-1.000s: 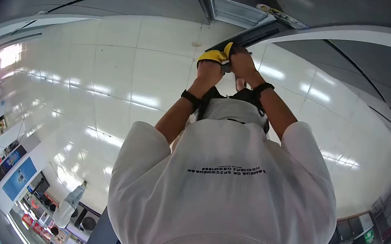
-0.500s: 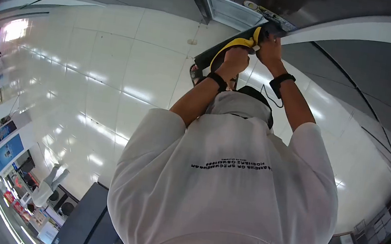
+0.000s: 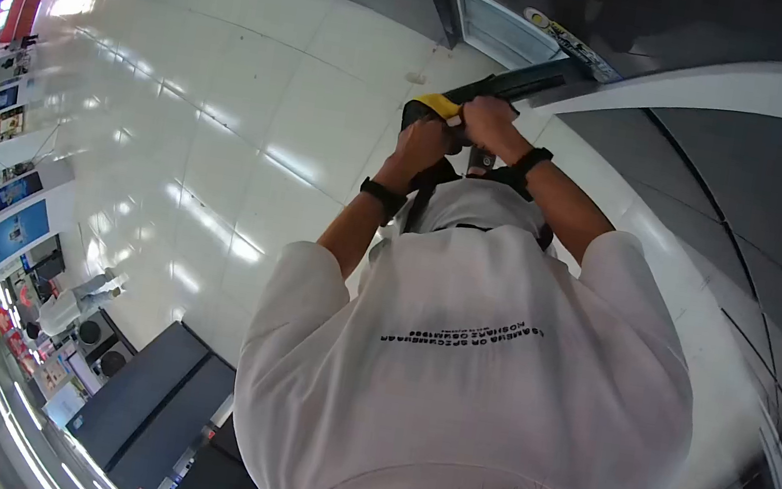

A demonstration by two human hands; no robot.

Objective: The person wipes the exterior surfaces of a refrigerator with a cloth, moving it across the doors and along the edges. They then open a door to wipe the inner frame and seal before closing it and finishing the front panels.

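My left hand (image 3: pixel 417 150) and my right hand (image 3: pixel 492 124) are close together in front of my body, fingers curled. Between them is a dark, flexible-looking item with a yellow band (image 3: pixel 439 105); its exact kind does not show. Both hands appear to grip it, the left at its near side and the right at its upper right. Just beyond, a long dark bar (image 3: pixel 529 81) slants towards a grey appliance front. My fingers hide part of the item. Each wrist wears a black band.
A bright, frosted-looking compartment (image 3: pixel 500 30) and a printed label (image 3: pixel 570 45) lie beyond the bar. Grey panels (image 3: pixel 705 170) run along the right. Shiny pale floor tiles (image 3: pixel 265 74) spread left, towards a dark cabinet (image 3: pixel 154 396), displays and a person in white (image 3: pixel 66 307).
Both hands have come nearer my body, with the right hand moving left and away from the appliance. The yellow band, earlier a long curve, now shows as a short piece.
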